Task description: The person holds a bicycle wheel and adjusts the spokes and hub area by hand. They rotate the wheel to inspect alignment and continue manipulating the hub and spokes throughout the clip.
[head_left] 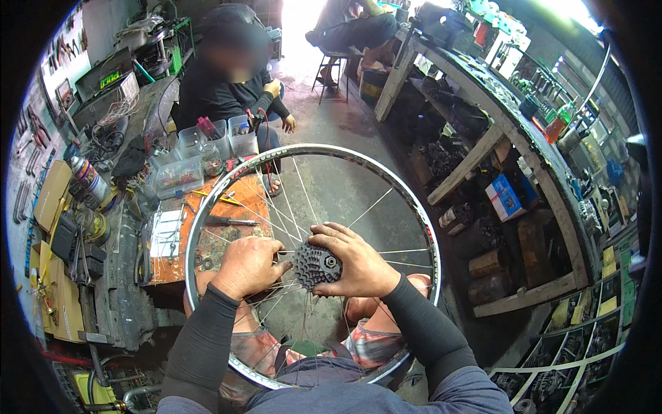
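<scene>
A bicycle wheel with a black-and-white rim and thin spokes lies across my lap, without a tyre on the rim. At its middle sits a dark stacked cassette, its small sprocket end facing up. My right hand is wrapped round the cassette's right side, thumb below and fingers over the top. Just left of the cassette, my left hand has its fingers bent together among the spokes by the hub. Whatever is between those fingertips is hidden.
An orange worn bench at left carries a screwdriver and a paper sheet. Clear plastic bins stand behind it. Another person sits beyond the wheel. A wooden workbench with parts runs along the right.
</scene>
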`<state>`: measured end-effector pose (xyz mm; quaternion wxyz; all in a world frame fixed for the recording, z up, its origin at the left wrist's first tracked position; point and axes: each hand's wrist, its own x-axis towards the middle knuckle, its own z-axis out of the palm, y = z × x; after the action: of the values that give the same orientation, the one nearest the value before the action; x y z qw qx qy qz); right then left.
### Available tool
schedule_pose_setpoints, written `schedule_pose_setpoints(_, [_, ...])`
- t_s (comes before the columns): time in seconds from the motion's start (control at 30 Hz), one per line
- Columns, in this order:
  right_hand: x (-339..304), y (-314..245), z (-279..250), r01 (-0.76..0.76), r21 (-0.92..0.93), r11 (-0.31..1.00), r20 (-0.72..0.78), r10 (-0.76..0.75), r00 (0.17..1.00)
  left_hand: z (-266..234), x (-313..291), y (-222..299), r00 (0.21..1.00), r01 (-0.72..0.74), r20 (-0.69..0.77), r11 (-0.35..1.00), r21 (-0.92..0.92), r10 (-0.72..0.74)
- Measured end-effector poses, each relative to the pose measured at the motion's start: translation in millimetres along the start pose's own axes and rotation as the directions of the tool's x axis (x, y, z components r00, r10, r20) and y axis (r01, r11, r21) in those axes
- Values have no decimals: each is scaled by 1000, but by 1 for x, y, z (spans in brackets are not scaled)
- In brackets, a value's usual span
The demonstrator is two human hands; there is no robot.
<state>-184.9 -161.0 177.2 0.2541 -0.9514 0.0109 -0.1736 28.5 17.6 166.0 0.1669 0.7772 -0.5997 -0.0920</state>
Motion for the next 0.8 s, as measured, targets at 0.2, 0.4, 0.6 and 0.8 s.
schedule_pose_setpoints(0.2, [-9,-29,21,-269,-89,959,-189,249,950,1,-1,-1,1000,-3,1,1000,-3,3])
schedule_pose_setpoints(0.4, [-7,-37,19,-320,-91,943,-197,298,934,1,0,-2,1000,-15,19,1000,25,15])
schedule_pose_setpoints(0.6, [-9,-26,19,-265,-80,961,-177,248,952,1,0,-1,999,-29,-17,999,-21,28])
schedule_pose_setpoints(0.8, [-9,0,-6,-112,-75,991,-50,109,993,2,-1,-2,998,-47,-48,999,-6,46])
